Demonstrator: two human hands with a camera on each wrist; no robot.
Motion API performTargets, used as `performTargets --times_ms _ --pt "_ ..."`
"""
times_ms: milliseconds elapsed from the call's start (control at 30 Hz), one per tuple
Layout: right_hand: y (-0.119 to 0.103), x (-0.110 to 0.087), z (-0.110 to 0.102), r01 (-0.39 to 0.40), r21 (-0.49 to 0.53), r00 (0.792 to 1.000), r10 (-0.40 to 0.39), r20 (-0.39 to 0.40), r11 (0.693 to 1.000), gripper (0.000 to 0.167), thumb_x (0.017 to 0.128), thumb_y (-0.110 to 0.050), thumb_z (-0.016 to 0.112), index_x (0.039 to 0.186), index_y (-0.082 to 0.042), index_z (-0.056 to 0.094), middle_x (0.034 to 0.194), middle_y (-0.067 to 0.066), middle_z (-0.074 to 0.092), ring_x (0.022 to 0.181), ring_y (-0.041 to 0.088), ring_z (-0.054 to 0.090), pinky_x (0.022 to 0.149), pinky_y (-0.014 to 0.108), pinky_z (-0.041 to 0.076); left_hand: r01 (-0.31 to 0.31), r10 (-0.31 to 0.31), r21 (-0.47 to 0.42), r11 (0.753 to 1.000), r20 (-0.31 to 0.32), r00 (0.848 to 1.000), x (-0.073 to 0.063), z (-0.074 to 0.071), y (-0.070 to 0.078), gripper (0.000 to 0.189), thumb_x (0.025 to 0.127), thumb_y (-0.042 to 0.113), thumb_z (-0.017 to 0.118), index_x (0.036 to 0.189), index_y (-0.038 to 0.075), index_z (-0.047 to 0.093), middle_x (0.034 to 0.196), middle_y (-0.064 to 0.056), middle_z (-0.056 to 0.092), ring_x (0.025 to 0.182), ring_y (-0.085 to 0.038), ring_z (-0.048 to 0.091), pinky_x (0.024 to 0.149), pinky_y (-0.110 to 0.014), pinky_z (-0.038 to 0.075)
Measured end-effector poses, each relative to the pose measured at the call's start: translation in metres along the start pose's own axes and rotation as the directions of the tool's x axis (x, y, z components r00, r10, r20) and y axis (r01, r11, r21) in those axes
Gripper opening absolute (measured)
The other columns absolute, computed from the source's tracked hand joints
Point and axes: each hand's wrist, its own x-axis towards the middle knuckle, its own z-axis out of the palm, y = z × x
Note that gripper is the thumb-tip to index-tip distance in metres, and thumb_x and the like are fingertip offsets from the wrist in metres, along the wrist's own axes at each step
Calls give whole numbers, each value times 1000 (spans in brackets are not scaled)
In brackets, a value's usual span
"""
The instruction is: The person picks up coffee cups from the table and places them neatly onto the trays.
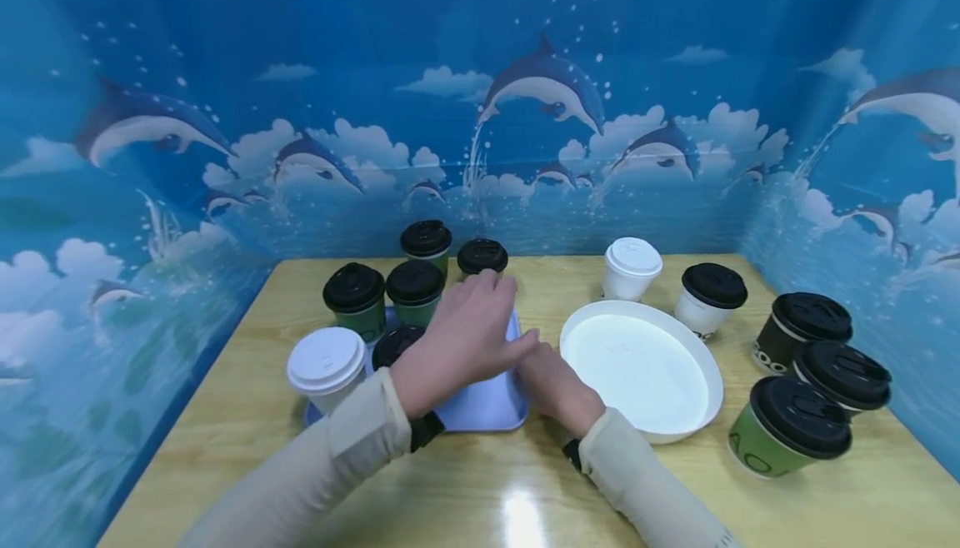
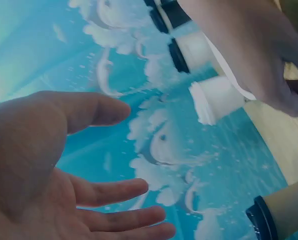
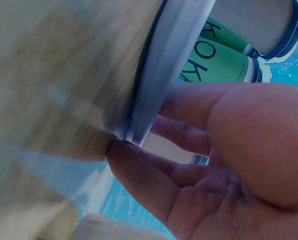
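My left hand point(image 1: 476, 323) hovers over the lavender tray point(image 1: 480, 406), in front of a black-lidded cup point(image 1: 482, 256) at the back. In the left wrist view its thumb and fingers are spread, with nothing between them. Crossing close beside it, my right hand point(image 1: 551, 381) is at the tray's right side. The right wrist view shows its thumb and fingertips point(image 3: 126, 155) pinching the tray rim point(image 3: 146, 90). Green cups with black lids point(image 1: 414, 291) and a white cup with a white lid point(image 1: 327, 369) stand at the tray's left part; another black lid point(image 1: 397, 346) is partly hidden by my left arm.
Right of the tray lies a round white dish point(image 1: 641, 369). Behind it stand a white-lidded cup point(image 1: 632, 269) and a white cup with black lid point(image 1: 708, 300). Several black-lidded cups, one green point(image 1: 787, 427), line the table's right side. A dolphin-print curtain point(image 1: 480, 115) encloses the table.
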Motion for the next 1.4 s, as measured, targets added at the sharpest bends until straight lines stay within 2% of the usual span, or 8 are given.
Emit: performTargets --times_ms 133,233,433,667,867,1033,1233,1400 --pt "1 -2 0 -13 18 1000 13 -4 1000 5 93 4 66 94 1 62 89 21 62 77 39 63 68 52 54 24 -24 51 998 -12 1000 25 10 1 39 98 46 65 98 8 58 89 -8 52 76 -22 50 61 -35 44" --pt "-1 -2 -1 -27 -10 1000 27 12 1000 8 93 4 67 88 2 62 85 21 58 74 37 60 66 51 53 68 -67 81 994 -16 998 42 13 -3 41 99 47 63 104 6 62 95 -11 57 81 -24 54 68 -38 50" --pt "-2 -1 0 -36 -39 998 37 42 999 7 94 4 68 100 6 67 89 22 60 77 36 60 69 49 55 180 -181 156 971 -9 983 67 21 -18 48 100 49 61 114 4 64 104 -15 62 91 -28 61 82 -44 55" --pt "-1 -2 -1 -13 -51 1000 13 -13 999 6 95 0 68 94 5 66 83 20 59 72 34 60 64 48 54 256 -263 190 948 14 965 89 26 -28 54 101 52 58 124 3 62 115 -18 61 105 -33 60 93 -47 52" --pt "-3 -2 -1 -24 -35 1000 24 -8 999 8 97 -3 67 95 5 67 84 21 60 72 33 60 65 47 55 307 -321 201 930 39 946 107 21 -37 53 101 53 59 122 4 61 117 -18 61 110 -34 61 96 -49 51" --pt "-3 -1 2 -35 -36 999 35 -12 999 9 97 -4 67 95 4 67 84 20 59 72 34 60 63 48 54 355 -371 207 911 42 928 120 16 -46 59 100 54 61 128 2 60 124 -20 61 115 -37 60 100 -51 50" --pt "-2 1 3 -63 -33 998 63 -2 997 11 99 -5 64 95 4 69 85 21 60 74 36 61 65 49 54 403 -420 173 899 77 904 130 15 -59 62 100 55 62 134 3 58 126 -21 59 117 -39 59 102 -52 48" --pt "-2 2 4 -84 -14 996 84 23 996 13 100 -6 62 97 4 69 87 21 60 76 35 62 66 48 55 430 -443 135 893 89 892 135 16 -71 61 100 52 61 135 2 57 129 -23 56 121 -42 56 103 -55 46"
